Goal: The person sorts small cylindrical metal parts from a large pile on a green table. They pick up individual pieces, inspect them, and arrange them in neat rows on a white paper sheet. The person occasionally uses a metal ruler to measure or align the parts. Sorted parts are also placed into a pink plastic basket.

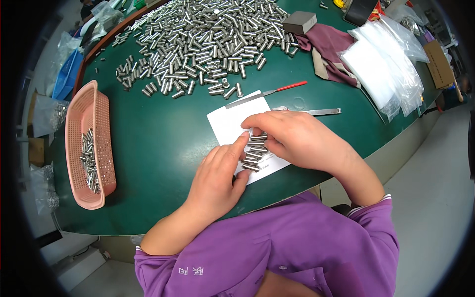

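Several short metal pins (255, 151) lie side by side in a row on a white sheet of paper (222, 123) in front of me. My left hand (216, 175) is closed at their left ends, its forefinger and thumb against the row. From the right, my right hand (302, 138) curls round the far end of the row, its thumb at the pins' right ends. The two forefingers nearly meet above the pins. Part of the row is hidden under my fingers. A flat file with a red handle (292, 86) rests across the paper's far edge.
A large heap of metal pins (208, 39) covers the back of the green table (158, 148). At left stands a pink basket (105, 148) holding more pins. Beyond my right hand are a metal strip-like tool (324, 112), a maroon cloth (331, 47), a grey block (300, 22) and plastic bags (381, 69).
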Available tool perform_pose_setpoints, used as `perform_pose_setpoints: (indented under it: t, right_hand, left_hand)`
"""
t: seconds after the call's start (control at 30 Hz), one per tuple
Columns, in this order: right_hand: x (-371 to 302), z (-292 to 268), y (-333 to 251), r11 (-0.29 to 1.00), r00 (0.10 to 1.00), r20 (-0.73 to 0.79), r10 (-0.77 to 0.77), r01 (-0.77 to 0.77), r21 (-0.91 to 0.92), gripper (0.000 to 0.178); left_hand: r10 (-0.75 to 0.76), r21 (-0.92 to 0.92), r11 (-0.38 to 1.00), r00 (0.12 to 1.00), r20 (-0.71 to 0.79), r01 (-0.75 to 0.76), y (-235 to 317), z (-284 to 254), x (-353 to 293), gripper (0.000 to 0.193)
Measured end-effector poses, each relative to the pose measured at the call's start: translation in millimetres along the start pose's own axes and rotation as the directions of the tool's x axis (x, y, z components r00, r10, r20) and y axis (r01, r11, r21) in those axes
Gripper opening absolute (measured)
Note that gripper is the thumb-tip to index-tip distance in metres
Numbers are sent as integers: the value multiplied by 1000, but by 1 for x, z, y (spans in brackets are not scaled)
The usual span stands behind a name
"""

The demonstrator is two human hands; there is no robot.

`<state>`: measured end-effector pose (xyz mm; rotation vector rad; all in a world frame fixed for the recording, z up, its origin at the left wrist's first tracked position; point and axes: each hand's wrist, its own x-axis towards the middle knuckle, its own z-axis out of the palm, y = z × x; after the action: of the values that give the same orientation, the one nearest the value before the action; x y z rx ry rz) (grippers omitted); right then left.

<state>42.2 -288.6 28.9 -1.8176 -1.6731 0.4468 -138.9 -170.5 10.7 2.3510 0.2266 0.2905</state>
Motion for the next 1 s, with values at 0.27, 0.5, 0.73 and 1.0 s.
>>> perform_pose_setpoints:
  t: [0.27, 0.5, 0.73, 1.0]
  right_hand:
    - [28, -14, 3, 1000, 998, 58, 6, -7, 25, 36]
    - [18, -14, 18, 982, 995, -94, -39, 21, -187, 28]
    - [19, -3, 22, 985, 991, -124, -45, 23, -172, 21]
    - [18, -3, 27, 991, 991, -121, -54, 39, -126, 15]
  left_hand:
    - [52, 63, 997, 983, -174, -42, -3, 13, 7, 91]
    - [49, 52, 998, 986, -157, -41, -12, 8, 18, 98]
    - [31, 40, 999, 988, -153, -25, -16, 5, 19, 95]
    - [52, 35, 998, 984, -169, -47, -18, 6, 19, 92]
